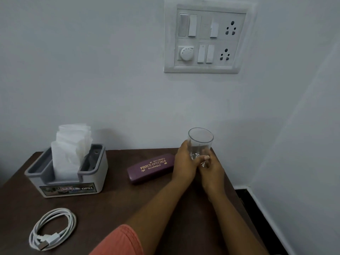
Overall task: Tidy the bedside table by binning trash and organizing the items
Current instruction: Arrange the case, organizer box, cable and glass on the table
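Forearms reach forward, left grip (184, 162) and right grip (211, 171) curled, touching each other.

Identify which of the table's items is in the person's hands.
The clear glass, gripped by the left hand and right hand; the purple case, tissue holder and white cable are not held.

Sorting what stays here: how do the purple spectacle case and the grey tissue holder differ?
The spectacle case is purple, the tissue holder grey. The case is long, flat and shut; the holder is boxy and open-topped, with white tissues standing in it. Both rest on the brown table.
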### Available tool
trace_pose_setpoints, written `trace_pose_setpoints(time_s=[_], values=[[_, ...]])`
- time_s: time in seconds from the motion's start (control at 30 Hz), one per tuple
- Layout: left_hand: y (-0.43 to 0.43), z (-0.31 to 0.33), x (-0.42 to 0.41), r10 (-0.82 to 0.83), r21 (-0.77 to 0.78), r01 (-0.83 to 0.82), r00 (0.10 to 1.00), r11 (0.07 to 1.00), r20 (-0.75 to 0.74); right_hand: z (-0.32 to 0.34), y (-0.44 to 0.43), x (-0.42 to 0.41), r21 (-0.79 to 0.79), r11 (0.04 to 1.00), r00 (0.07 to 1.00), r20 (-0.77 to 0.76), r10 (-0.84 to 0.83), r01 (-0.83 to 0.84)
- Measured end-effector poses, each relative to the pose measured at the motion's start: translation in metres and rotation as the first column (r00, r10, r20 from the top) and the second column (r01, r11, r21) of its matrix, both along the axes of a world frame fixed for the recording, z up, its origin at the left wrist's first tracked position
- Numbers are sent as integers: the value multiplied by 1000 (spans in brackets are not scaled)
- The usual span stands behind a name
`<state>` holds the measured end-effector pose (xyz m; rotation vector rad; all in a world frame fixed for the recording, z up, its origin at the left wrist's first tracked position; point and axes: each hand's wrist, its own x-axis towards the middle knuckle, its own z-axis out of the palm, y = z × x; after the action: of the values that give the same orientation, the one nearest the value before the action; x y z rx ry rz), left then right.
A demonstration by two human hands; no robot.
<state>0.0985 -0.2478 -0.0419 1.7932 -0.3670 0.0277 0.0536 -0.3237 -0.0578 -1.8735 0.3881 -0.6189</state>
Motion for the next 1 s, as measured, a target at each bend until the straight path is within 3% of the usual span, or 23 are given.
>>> trace_pose_setpoints(time_s=[0.2, 0.53, 0.73, 1.0], values=[[7, -1, -26, 16, -27, -16, 1000, 1000, 10, 2, 5, -26, 33, 999, 1000, -14, -14, 14], [74, -6, -101, 101, -91, -96, 993, 991, 52, -3, 55, -91, 145, 982, 990, -58, 129, -120], [118, -13, -116, 168, -36, -166, 984, 985, 64, -13, 95, -99, 260, 953, 984, -47, 171, -153], [151, -20, -125, 184, -91, -183, 983, 979, 2, -19, 128, -103, 286, 938, 977, -15, 211, -198]])
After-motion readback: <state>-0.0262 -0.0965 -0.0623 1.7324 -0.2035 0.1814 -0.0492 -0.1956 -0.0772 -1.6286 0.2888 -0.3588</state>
